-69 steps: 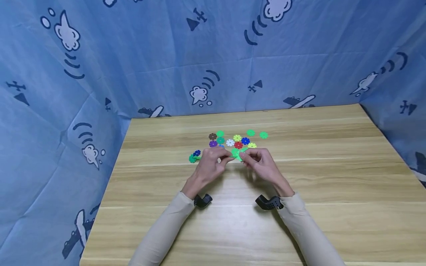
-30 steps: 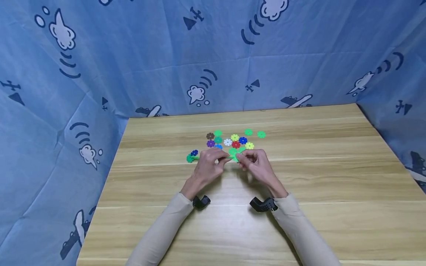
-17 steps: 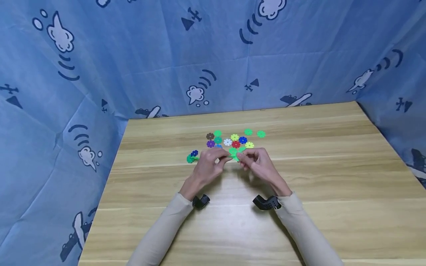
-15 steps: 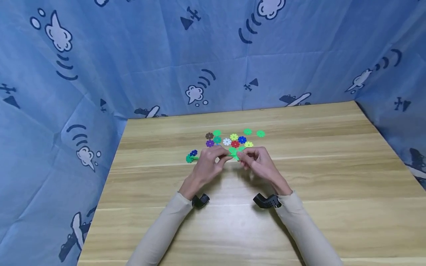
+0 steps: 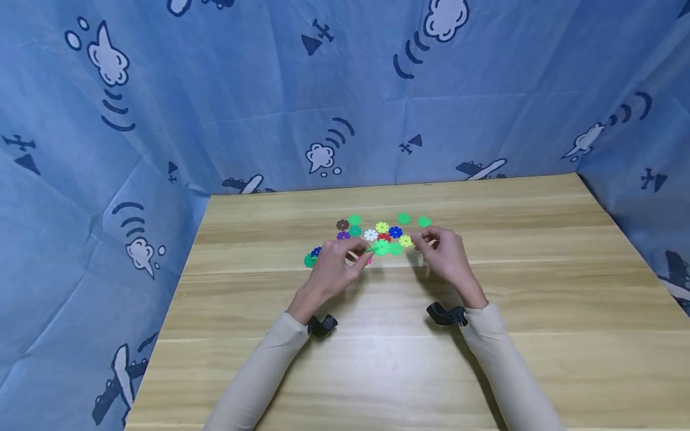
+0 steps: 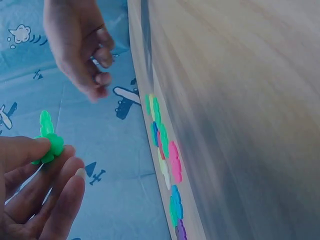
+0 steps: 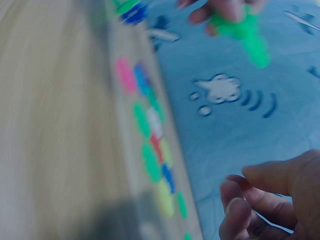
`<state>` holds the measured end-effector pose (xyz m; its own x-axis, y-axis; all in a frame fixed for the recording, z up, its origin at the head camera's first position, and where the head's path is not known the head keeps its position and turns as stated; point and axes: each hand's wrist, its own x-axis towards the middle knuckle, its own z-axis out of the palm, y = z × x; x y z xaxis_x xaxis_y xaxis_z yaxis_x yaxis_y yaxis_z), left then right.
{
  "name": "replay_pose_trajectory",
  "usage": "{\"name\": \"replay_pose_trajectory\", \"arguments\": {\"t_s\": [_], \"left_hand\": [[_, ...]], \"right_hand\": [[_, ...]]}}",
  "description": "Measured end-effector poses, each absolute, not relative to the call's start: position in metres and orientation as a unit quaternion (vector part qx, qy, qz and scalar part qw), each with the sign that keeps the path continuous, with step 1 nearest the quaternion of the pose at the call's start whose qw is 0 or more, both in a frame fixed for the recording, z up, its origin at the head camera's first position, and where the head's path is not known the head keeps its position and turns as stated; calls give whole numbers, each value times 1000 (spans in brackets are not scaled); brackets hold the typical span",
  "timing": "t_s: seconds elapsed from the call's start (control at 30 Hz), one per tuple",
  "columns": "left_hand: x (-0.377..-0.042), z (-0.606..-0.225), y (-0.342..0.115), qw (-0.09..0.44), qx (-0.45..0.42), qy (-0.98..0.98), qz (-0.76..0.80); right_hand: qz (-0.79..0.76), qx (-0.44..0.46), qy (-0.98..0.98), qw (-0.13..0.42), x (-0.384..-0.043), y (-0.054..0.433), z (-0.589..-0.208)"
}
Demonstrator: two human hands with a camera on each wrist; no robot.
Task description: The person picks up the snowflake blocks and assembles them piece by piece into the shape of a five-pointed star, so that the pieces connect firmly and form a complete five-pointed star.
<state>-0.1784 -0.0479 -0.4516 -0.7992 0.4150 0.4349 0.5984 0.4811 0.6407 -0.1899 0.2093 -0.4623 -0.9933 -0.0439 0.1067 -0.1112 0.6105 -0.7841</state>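
Note:
Thumb and fingers of my left hand [image 5: 333, 267] pinch joined green notched discs [image 6: 49, 146], one standing out from the other, held up off the table. My right hand [image 5: 446, 254] is to the right, close to a yellow disc [image 5: 405, 240]. In the right wrist view its fingers [image 7: 235, 212] are loosely bent with nothing between them. Flat green discs [image 5: 396, 249] lie just beyond the gap between the hands. A pink disc [image 6: 175, 161] lies partly hidden under my left hand in the head view.
Several loose discs lie farther back, among them white [image 5: 371, 234], blue [image 5: 396, 231], brown [image 5: 342, 225] and green [image 5: 424, 221] ones. Left of my left hand sits a blue and green cluster of discs [image 5: 310, 260]. Blue patterned cloth [image 5: 345, 90] rises behind the table [image 5: 377, 371].
My right hand has let go of the green discs and moved right and slightly up. The left hand keeps its pinch in about the same place. The pink disc now shows.

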Motion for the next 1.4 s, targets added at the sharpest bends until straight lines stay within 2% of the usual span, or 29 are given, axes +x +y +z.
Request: {"name": "replay_pose_trajectory", "arguments": {"t_s": [0.4, 1.1, 1.4], "left_hand": [[-182, -451, -49, 94, -291, -852, -424], [-181, -452, -52, 93, -272, -861, -420], [-182, -452, -54, 93, -267, -865, -415]], "right_hand": [[379, 106, -919, -8, -206, 201, -480], [381, 99, -919, -16, -203, 199, -481], [414, 84, -906, -19, -195, 200, -466]]}}
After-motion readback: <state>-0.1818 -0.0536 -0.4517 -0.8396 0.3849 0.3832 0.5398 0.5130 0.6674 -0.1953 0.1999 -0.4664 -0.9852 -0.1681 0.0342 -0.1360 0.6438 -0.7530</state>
